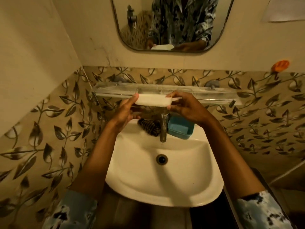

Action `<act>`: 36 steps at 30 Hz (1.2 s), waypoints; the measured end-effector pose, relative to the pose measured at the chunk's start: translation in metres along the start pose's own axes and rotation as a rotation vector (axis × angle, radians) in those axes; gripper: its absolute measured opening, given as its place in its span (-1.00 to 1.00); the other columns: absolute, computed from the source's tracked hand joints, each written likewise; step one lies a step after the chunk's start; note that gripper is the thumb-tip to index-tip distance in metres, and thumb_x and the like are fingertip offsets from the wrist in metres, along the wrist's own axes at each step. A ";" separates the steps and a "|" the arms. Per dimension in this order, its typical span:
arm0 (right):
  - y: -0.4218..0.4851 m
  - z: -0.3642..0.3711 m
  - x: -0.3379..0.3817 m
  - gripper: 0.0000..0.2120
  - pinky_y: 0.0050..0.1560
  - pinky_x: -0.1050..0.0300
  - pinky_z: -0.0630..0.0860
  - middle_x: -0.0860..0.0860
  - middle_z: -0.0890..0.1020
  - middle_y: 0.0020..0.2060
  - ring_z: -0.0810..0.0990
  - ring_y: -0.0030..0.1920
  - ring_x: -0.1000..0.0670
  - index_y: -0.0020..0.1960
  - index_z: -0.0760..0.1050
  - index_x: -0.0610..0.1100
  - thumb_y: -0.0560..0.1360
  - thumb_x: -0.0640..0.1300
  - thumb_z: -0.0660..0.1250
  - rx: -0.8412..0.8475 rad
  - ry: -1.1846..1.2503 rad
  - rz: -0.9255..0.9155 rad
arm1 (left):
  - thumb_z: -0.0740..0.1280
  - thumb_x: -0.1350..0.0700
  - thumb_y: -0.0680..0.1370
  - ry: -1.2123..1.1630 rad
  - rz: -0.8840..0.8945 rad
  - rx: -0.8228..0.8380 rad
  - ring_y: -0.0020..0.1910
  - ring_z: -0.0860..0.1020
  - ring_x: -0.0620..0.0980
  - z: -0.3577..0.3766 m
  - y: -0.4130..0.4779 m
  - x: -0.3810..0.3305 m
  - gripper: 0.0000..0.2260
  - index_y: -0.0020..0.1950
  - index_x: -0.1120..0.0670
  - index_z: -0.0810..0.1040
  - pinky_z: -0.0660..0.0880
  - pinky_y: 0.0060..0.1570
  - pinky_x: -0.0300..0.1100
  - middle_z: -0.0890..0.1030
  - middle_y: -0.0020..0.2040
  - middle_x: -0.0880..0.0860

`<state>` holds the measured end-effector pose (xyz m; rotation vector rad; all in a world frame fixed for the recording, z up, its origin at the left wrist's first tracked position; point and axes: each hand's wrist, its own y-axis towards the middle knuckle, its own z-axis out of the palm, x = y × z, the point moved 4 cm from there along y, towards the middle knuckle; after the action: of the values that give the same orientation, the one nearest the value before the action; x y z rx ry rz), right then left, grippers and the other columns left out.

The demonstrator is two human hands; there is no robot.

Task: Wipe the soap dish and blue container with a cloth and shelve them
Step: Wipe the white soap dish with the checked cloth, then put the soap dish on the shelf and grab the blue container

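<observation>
Head view: left hand [125,111] and right hand [184,107], arms outstretched, gripping opposite ends of white soap dish [152,100] at shelf [206,95] level.

**What the hands, tap and frame edges conceal**

The soap dish [152,100] has both ends covered, by the left hand [125,111] and the right hand [184,108]; its inside cannot be seen. Behind them, the middle of the glass shelf [206,95] is hidden. The tap [163,128] overlaps the blue container [180,129], whose far corner sits under the right wrist. The dark cloth [149,127] is partly covered and blurred. The mirror [173,23] is cut off at the top
</observation>
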<state>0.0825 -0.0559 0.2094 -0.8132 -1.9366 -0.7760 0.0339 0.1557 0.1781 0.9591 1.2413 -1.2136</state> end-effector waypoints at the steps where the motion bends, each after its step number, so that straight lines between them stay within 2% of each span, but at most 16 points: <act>1: 0.008 -0.001 0.006 -0.71 0.03 0.13 0.62 -0.12 0.51 0.24 0.56 0.17 -0.04 0.14 0.50 -0.18 0.43 -0.31 0.39 -0.045 -0.011 -0.008 | 0.24 -0.06 0.54 -0.004 0.032 -0.020 -0.23 0.58 -0.05 -0.002 0.006 -0.010 -0.73 0.11 0.09 0.49 0.48 -0.39 -0.22 0.56 -0.08 0.09; 5: 0.037 -0.003 0.022 -0.54 -0.15 0.31 0.60 -0.08 0.55 0.20 0.59 0.04 0.05 0.18 0.53 -0.18 0.33 -0.11 0.52 -0.208 -0.061 0.005 | 0.18 0.04 0.61 0.156 0.153 -0.122 -0.11 0.58 -0.02 -0.006 0.032 -0.046 -0.70 0.29 0.14 0.41 0.52 -0.37 -0.25 0.53 0.06 0.13; 8: 0.058 -0.006 0.020 -0.53 -0.20 0.34 0.59 -0.14 0.57 0.18 0.60 0.00 0.03 0.16 0.54 -0.22 0.31 -0.11 0.54 -0.317 -0.083 -0.001 | 0.19 0.03 0.60 0.396 0.200 -0.202 -0.01 0.56 0.01 -0.006 0.046 -0.061 -0.69 0.29 0.12 0.43 0.57 -0.19 -0.13 0.54 0.13 0.13; 10: 0.073 -0.007 0.011 -0.51 -0.16 0.26 0.62 -0.15 0.57 0.18 0.61 0.01 0.00 0.16 0.53 -0.22 0.29 -0.14 0.55 -0.315 -0.109 0.024 | 0.22 0.06 0.59 0.548 0.216 -0.254 0.01 0.54 0.00 -0.008 0.053 -0.062 -0.72 0.26 0.12 0.48 0.54 -0.10 -0.09 0.57 0.14 0.12; 12: 0.087 -0.007 -0.002 -0.48 -0.01 0.05 0.63 -0.15 0.56 0.21 0.61 0.07 -0.05 0.18 0.52 -0.20 0.27 -0.15 0.57 -0.299 -0.137 0.077 | 0.26 0.08 0.57 0.653 0.219 -0.280 0.00 0.52 -0.01 -0.010 0.059 -0.059 -0.72 0.24 0.14 0.51 0.46 -0.06 -0.15 0.59 0.11 0.12; 14: 0.098 -0.007 -0.013 -0.45 0.11 -0.06 0.59 -0.16 0.54 0.25 0.58 0.15 -0.11 0.22 0.49 -0.19 0.28 -0.18 0.56 -0.264 -0.154 0.114 | 0.31 0.09 0.54 0.732 0.223 -0.314 0.02 0.55 0.05 -0.011 0.065 -0.053 -0.72 0.20 0.17 0.53 0.45 -0.02 -0.14 0.61 0.09 0.14; 17: 0.107 -0.003 -0.025 -0.43 0.25 -0.04 0.50 -0.15 0.50 0.29 0.51 0.26 -0.11 0.28 0.44 -0.21 0.33 -0.13 0.52 -0.220 -0.202 0.111 | 0.35 0.05 0.50 0.774 0.210 -0.384 0.07 0.57 0.11 -0.014 0.071 -0.044 -0.69 0.20 0.13 0.52 0.50 0.12 -0.01 0.63 0.07 0.15; 19: 0.108 -0.002 -0.029 -0.42 0.27 0.04 0.46 -0.15 0.50 0.30 0.50 0.27 -0.09 0.30 0.44 -0.22 0.35 -0.08 0.50 -0.204 -0.249 0.117 | 0.35 0.02 0.49 0.815 0.207 -0.393 0.11 0.55 0.12 -0.016 0.074 -0.037 -0.65 0.25 0.07 0.49 0.44 0.19 0.13 0.62 0.09 0.12; 21: 0.109 -0.001 -0.031 -0.42 0.26 0.08 0.45 -0.15 0.51 0.30 0.51 0.26 -0.07 0.30 0.44 -0.25 0.36 -0.06 0.49 -0.190 -0.263 0.133 | 0.35 0.01 0.50 0.877 0.204 -0.392 0.13 0.54 0.11 -0.016 0.076 -0.033 -0.64 0.27 0.06 0.49 0.38 0.24 0.18 0.61 0.09 0.09; 23: 0.109 0.000 -0.034 -0.44 0.28 0.07 0.45 -0.17 0.50 0.30 0.50 0.28 -0.08 0.29 0.44 -0.28 0.37 -0.09 0.49 -0.175 -0.221 0.145 | 0.35 0.01 0.50 0.928 0.199 -0.412 0.13 0.51 0.09 -0.016 0.077 -0.031 -0.65 0.27 0.06 0.50 0.32 0.27 0.14 0.60 0.05 0.06; 27: 0.108 0.004 -0.040 -0.45 0.22 0.15 0.44 -0.19 0.48 0.30 0.48 0.28 -0.08 0.30 0.42 -0.30 0.40 -0.10 0.47 -0.142 -0.202 0.185 | 0.32 0.02 0.52 0.996 0.191 -0.453 0.18 0.47 0.10 -0.014 0.073 -0.031 -0.66 0.28 0.07 0.50 0.23 0.21 0.09 0.58 0.07 0.07; 31: 0.105 0.007 -0.039 -0.44 0.22 -0.05 0.49 -0.16 0.50 0.28 0.49 0.24 -0.12 0.34 0.40 -0.22 0.42 -0.03 0.44 -0.109 -0.283 0.183 | 0.32 0.02 0.52 1.007 0.204 -0.426 0.17 0.48 0.11 -0.015 0.071 -0.032 -0.66 0.28 0.06 0.50 0.21 0.24 0.16 0.59 0.06 0.06; 36: 0.096 0.009 -0.037 -0.49 0.20 -0.06 0.43 -0.13 0.44 0.34 0.41 0.31 -0.13 0.34 0.40 -0.11 0.47 0.05 0.37 -0.130 -0.404 0.154 | 0.32 0.03 0.52 0.974 0.224 -0.408 0.15 0.49 0.11 -0.017 0.069 -0.029 -0.67 0.27 0.04 0.50 0.22 0.18 0.10 0.59 0.09 0.07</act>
<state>0.1685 -0.0010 0.1923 -1.2614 -2.1568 -0.6875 0.1015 0.1867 0.1980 1.3773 1.9574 -0.2363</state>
